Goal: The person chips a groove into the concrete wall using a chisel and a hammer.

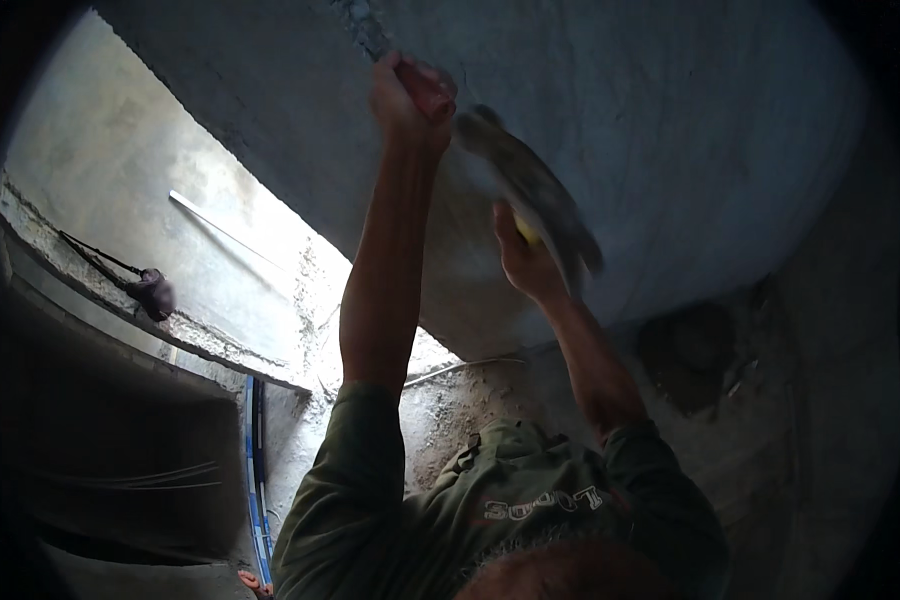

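My left hand [412, 97] is wrapped around a red grip [429, 96], apparently that of a chisel. Its far end points at a rough, chipped groove [364, 28] in the grey plastered wall [645, 150]. Below and to the right, my right hand [529, 255] holds a hammer [536, 180] by a yellow handle [526, 229]. Motion blurs the hammer, so its exact shape is hard to tell. One end of it is close to the butt of the red grip, with a small gap between them.
Left of the wall is a brightly lit opening, with a dark bag [154, 294] hanging by its straps at a rough ledge [217, 349]. A long blue strip [255, 465] stands lower left. Loose rubble [450, 442] covers the floor. A dark, unclear shape [690, 352] lies at right.
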The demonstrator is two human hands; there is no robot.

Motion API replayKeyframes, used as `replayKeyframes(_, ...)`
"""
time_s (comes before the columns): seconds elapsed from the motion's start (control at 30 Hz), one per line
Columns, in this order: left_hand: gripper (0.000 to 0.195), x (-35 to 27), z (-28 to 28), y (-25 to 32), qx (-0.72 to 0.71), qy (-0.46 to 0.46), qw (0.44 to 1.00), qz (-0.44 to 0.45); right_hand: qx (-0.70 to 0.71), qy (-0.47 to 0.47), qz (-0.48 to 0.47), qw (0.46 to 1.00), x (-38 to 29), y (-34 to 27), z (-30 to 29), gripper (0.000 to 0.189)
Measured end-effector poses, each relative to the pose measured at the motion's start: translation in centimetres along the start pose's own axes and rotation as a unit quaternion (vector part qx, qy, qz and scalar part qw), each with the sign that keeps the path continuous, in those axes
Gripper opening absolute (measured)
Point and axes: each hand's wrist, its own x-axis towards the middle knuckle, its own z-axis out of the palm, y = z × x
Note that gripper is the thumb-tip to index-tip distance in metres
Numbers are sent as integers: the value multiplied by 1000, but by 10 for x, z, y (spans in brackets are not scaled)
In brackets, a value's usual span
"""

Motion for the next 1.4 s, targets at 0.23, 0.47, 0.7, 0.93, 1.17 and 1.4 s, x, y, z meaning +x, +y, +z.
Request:
replayKeyframes(0.23, 19, 1, -1, -1, -6, -58, 998, -32, 284, -98, 254, 919, -23, 42, 18, 19)
replayKeyframes(0.47, 19, -32, -40, 11, 97, 3, 981, -167, 144, -69, 71, 985, -23, -27, -28, 8)
replayKeyframes(0.7, 18, -65, -34, 0, 119, -44, 979, -158, 114, -96, 170, 974, -44, -56, -26, 15)
replayKeyframes(0.93, 20, -40, -34, 4, 88, 31, 988, -126, -97, -326, 244, 908, -62, -28, -50, 7)
replayKeyframes(1.17, 19, -36, -11, -5, -6, 79, 992, -100, 229, -48, 171, 957, -2, -84, -53, 33)
replayKeyframes(1.4, 16, -29, -13, 5, -4, 38, 998, -53, -258, -90, -75, 959, -20, -14, -16, 22)
